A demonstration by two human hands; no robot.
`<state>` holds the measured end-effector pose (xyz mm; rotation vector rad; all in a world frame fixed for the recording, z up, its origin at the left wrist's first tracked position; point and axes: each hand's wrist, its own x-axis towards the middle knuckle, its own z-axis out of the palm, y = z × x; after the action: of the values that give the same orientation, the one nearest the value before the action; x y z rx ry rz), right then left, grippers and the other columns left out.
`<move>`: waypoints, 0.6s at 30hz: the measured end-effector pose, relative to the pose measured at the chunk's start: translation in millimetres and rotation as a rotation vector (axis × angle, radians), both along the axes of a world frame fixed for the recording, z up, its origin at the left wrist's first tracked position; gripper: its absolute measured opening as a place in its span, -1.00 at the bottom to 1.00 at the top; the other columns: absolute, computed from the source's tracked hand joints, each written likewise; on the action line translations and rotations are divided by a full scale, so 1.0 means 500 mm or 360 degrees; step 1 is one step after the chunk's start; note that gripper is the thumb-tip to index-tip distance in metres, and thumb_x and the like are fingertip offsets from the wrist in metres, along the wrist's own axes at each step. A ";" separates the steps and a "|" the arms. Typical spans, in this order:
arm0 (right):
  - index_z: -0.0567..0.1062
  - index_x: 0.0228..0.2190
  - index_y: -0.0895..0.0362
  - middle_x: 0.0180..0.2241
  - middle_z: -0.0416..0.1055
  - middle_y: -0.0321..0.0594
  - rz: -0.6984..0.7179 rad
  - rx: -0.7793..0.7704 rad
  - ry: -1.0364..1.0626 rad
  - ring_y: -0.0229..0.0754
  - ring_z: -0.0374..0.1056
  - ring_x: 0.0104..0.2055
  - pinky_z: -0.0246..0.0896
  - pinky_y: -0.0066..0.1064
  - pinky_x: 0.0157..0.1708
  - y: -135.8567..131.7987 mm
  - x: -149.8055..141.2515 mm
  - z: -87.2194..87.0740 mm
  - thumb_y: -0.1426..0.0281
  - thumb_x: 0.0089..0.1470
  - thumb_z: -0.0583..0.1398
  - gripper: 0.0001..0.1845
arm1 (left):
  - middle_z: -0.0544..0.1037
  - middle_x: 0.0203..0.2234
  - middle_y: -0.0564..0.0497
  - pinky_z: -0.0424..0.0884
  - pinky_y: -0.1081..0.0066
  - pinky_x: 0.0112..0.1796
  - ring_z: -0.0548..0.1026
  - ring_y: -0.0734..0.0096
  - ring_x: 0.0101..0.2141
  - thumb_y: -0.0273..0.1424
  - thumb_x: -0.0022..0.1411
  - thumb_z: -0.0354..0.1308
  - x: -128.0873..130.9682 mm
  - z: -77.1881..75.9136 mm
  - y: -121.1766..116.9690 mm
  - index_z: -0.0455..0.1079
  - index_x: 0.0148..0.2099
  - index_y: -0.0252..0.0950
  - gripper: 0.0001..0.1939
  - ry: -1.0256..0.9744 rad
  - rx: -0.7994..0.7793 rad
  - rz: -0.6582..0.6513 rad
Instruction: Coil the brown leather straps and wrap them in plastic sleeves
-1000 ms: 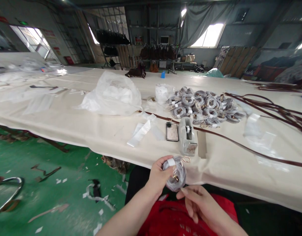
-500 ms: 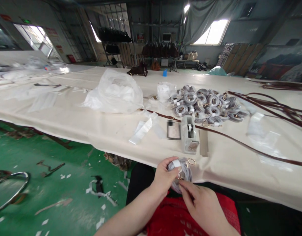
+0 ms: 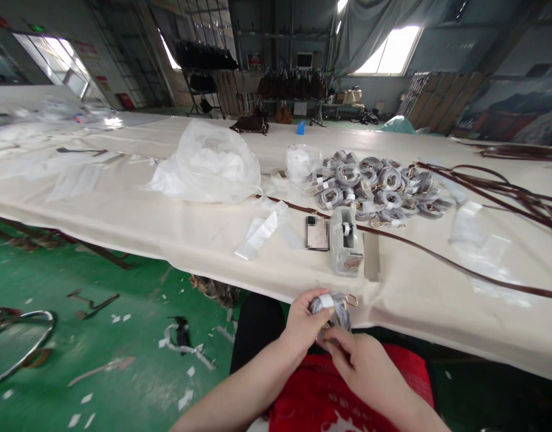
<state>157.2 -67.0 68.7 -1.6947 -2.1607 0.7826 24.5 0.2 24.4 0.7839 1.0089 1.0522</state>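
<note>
At the table's front edge, over my lap, I hold a coiled strap (image 3: pixel 342 313) in grey, see-through wrapping. A white band goes round its upper left side, and a gold clasp (image 3: pixel 351 299) sticks out at the top right. My left hand (image 3: pixel 302 319) is closed round the coil's left side, its thumb lying across the front. With thumb and forefinger, my right hand (image 3: pixel 360 360) pinches the lower part of the coil. The exact bit between those fingertips is hidden. Beyond my hands stands a tape dispenser (image 3: pixel 347 243).
A pile of similar coiled straps (image 3: pixel 379 189) lies behind the dispenser. Long brown leather straps (image 3: pixel 501 192) spread to the right. A clear plastic bag (image 3: pixel 213 168) with white contents sits left of centre, with plastic strips (image 3: pixel 262 234) before it. Scraps litter the green floor (image 3: pixel 141 372).
My right fingertips have shifted slightly left and down on the coil, covering more of its lower part. The coil has moved slightly down in view. My left hand keeps its hold.
</note>
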 end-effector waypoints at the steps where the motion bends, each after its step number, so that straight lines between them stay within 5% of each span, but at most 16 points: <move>1: 0.50 -0.10 0.02 -0.34 0.64 -0.23 0.0024 -0.0021 0.0046 -0.08 0.58 -0.35 0.32 -0.40 -0.36 -0.002 -0.002 -0.001 0.44 0.22 0.01 -0.67 | 0.60 -0.36 -0.03 0.42 0.46 -0.30 0.49 0.39 -0.37 -0.46 -0.14 0.37 -0.001 -0.002 0.001 0.54 -0.12 -0.37 -0.57 0.0010 0.0016 -0.0002; 9: 0.56 -0.13 0.00 -0.35 0.64 -0.21 0.0097 0.0096 0.0175 -0.10 0.55 -0.39 0.34 -0.38 -0.35 -0.012 0.026 0.005 0.42 0.22 0.02 -0.65 | 0.61 -0.36 -0.01 0.41 0.45 -0.27 0.50 0.39 -0.37 -0.46 -0.01 0.32 -0.014 0.004 0.009 0.51 -0.05 -0.34 -0.60 0.0257 0.0241 -0.0136; 14: 0.53 -0.15 0.12 -0.42 0.57 -0.16 -0.0587 0.0334 0.0201 -0.10 0.45 -0.48 0.36 -0.32 -0.40 0.009 0.079 -0.007 0.22 0.20 0.11 -0.68 | 0.62 -0.31 -0.03 0.41 0.44 -0.24 0.51 0.37 -0.34 -0.42 0.01 0.33 -0.017 0.002 0.010 0.51 -0.05 -0.34 -0.60 0.0295 0.0282 -0.0183; 18: 0.48 -0.05 0.15 -0.12 0.56 -0.06 -0.0386 0.0060 0.0487 0.01 0.49 -0.15 0.39 -0.21 -0.12 0.035 0.082 -0.034 0.18 0.14 0.18 -0.59 | 0.62 -0.28 -0.07 0.43 0.42 -0.21 0.52 0.34 -0.31 -0.40 0.05 0.32 -0.016 0.004 0.003 0.50 -0.03 -0.36 -0.61 0.0275 0.0335 -0.0292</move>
<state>198.2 -49.5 51.7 -1.6548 -1.7200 0.8618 16.8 1.7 26.4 1.1338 0.9600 0.9528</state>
